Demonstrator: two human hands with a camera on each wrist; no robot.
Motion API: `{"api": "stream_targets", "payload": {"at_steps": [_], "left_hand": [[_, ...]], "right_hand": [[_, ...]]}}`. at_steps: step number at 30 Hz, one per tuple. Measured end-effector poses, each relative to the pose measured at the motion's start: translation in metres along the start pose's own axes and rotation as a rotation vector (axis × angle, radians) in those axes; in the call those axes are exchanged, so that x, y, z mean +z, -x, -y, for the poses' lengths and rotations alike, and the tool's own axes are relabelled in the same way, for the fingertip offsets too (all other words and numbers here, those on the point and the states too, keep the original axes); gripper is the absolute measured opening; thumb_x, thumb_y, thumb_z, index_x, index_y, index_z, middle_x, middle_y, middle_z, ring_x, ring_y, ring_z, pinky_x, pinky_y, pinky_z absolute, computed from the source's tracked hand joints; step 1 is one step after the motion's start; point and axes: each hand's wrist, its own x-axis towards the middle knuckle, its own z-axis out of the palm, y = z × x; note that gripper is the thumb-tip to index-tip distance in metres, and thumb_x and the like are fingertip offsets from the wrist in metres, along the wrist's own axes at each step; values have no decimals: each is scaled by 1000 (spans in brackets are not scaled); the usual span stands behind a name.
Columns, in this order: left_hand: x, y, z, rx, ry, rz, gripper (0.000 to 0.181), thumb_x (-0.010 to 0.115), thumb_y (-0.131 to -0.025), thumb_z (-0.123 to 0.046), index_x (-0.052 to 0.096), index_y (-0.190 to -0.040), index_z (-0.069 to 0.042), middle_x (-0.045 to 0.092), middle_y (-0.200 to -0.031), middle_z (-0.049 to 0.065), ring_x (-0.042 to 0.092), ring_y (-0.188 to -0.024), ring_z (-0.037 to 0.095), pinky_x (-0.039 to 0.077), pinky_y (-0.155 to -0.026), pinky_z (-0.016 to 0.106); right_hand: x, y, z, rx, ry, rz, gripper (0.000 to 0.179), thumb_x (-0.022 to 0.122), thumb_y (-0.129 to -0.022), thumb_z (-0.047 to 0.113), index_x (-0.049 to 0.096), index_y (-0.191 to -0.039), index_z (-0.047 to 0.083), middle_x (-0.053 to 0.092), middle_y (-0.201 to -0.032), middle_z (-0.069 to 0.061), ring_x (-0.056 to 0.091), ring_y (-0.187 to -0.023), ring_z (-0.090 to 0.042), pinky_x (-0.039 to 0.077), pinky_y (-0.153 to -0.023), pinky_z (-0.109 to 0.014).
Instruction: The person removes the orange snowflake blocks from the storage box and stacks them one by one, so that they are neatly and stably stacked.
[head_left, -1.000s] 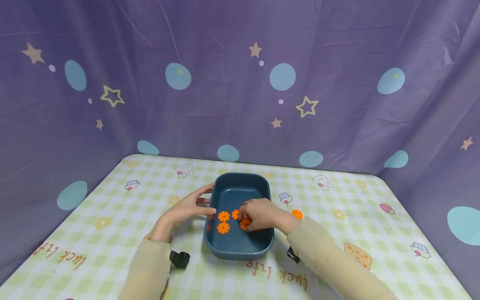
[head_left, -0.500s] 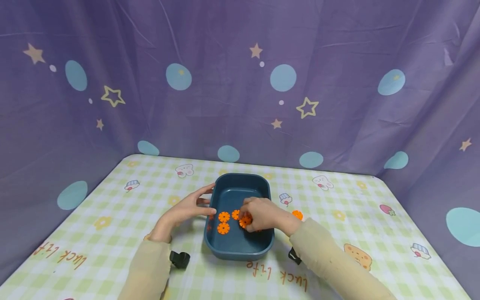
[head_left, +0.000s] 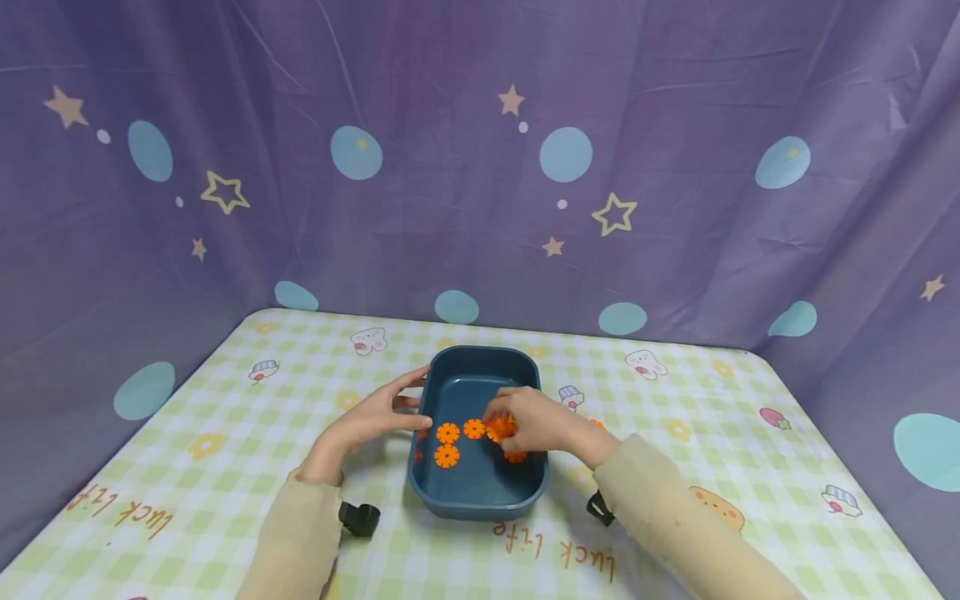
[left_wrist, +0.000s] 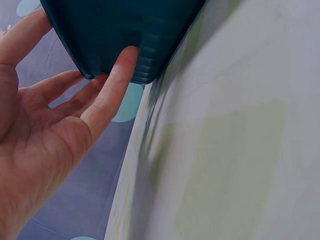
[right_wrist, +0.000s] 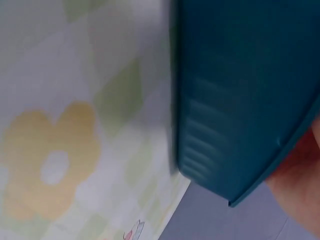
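Blue bin (head_left: 467, 395), long axis front-to-back — left hand (head_left: 377, 414) spread, right hand (head_left: 534, 420) pinching orange disc (head_left: 495, 430).

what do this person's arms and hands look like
The left sleeve and right sleeve are plain pale beige. The left hand and right hand wear no gloves. A black attachment shows by the left wrist, another black piece by the right.

Checked green-and-white cloth (head_left: 802, 546) covers the desk (head_left: 240, 417); printed strawberry (head_left: 772, 417) at right, brown lettering (head_left: 153, 517) near left. Purple curtain (head_left: 450, 217) hangs at the far, left and right sides, bearing stars (head_left: 512, 100) and pale-blue ovals (head_left: 566, 154).
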Motion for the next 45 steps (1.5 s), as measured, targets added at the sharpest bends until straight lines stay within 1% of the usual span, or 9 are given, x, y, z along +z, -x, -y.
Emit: {"api": "stream_targets", "payload": {"at_steps": [5, 9, 15, 19, 23, 27, 35, 38, 45], "left_hand": [[0, 1, -1, -10, 6, -8, 84, 71, -80, -22, 19, -146, -27, 24, -145, 9, 40, -123, 34, 48, -86, 39], [0, 2, -2, -13, -2, -11, 84, 71, -80, -23, 19, -146, -28, 24, -145, 7, 40, -123, 33, 49, -86, 39], [0, 2, -1, -4, -1, -8, 84, 71, -80, -22, 19, -146, -26, 24, -145, 9, 40, -123, 34, 48, -86, 39], [0, 1, 0, -1, -8, -3, 85, 70, -80, -22, 18, -147, -24, 23, -145, 11, 39, -124, 34, 48, -87, 39], [0, 0, 0, -2, -8, 0, 84, 70, -81, -22, 18, -147, -24, 23, -145, 11, 39, -124, 35, 48, -87, 39], [0, 0, 1, 8, -14, 1, 83, 69, -81, -22, 18, -147, -23, 23, -146, 13, 38, -124, 36, 48, -87, 40], [0, 0, 0, -3, -21, -7, 85, 70, -80, -23, 18, -147, -24, 23, -146, 11, 39, -124, 35, 48, -88, 39], [0, 0, 0, -12, -17, -13, 85, 71, -79, -23, 19, -146, -26, 24, -145, 9, 40, -124, 33, 48, -87, 39], [1, 1, -1, -14, -16, -19, 85, 71, -79, -24, 20, -146, -27, 25, -145, 7, 41, -123, 33, 48, -87, 39]], "right_hand": [[-5, 5, -5, -4, -4, -31, 28, 69, -74, 15, 67, -101, 14, 56, -99, 2, 52, -75, -13, 45, -64, -20], [-11, 10, -7, 1, -3, -50, 27, 68, -74, 15, 68, -101, 15, 55, -97, 2, 50, -70, -12, 44, -60, -21], [-19, 16, -11, -2, -2, -99, 28, 67, -74, 14, 68, -101, 14, 54, -94, 3, 45, -64, -7, 42, -58, -21], [-23, 21, -15, -6, -18, -126, 29, 66, -74, 12, 67, -103, 14, 55, -93, 2, 47, -63, -11, 40, -56, -21], [-26, 26, -19, 5, -32, -154, 28, 65, -75, 12, 67, -103, 13, 56, -95, 2, 52, -71, -16, 43, -60, -22], [-29, 30, -24, 27, -37, -177, 27, 65, -74, 13, 67, -101, 16, 57, -94, 5, 55, -78, -16, 47, -66, -24], [-32, 43, -35, 41, -30, -230, 29, 66, -71, 11, 68, -100, 10, 59, -93, 4, 54, -77, -11, 46, -64, -23], [-33, 49, -40, 56, -19, -245, 29, 67, -71, 11, 68, -100, 10, 59, -93, 4, 53, -76, -10, 46, -66, -24], [-32, 60, -49, 102, -10, -237, 29, 67, -71, 11, 67, -100, 9, 60, -97, 1, 54, -81, -14, 50, -70, -31]]}}
